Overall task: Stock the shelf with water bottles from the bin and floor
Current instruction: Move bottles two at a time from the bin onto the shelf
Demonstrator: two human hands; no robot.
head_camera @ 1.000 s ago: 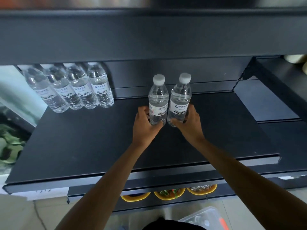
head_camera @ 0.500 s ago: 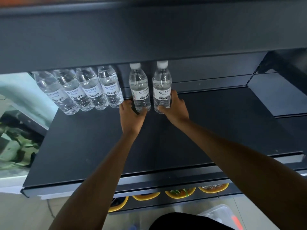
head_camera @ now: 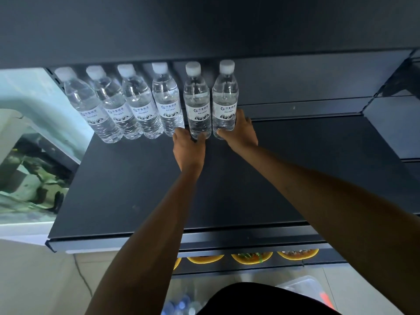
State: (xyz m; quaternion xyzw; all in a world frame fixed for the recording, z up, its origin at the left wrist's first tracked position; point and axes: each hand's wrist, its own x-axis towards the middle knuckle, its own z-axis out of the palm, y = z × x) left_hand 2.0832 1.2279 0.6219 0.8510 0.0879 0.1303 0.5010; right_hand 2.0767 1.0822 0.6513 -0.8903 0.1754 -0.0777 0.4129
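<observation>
Left hand grip wraps fifth bottle low; right hand grip, sixth bottle.

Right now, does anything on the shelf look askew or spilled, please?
Nothing stands out: six capped water bottles stand in one row at the back of the shelf, no spill visible; the left hand and right hand each grip one.

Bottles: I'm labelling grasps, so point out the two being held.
Fifth bottle from left (head_camera: 197,113): head view, on its label.
Sixth bottle from left (head_camera: 225,111): head view, on its label.
</observation>
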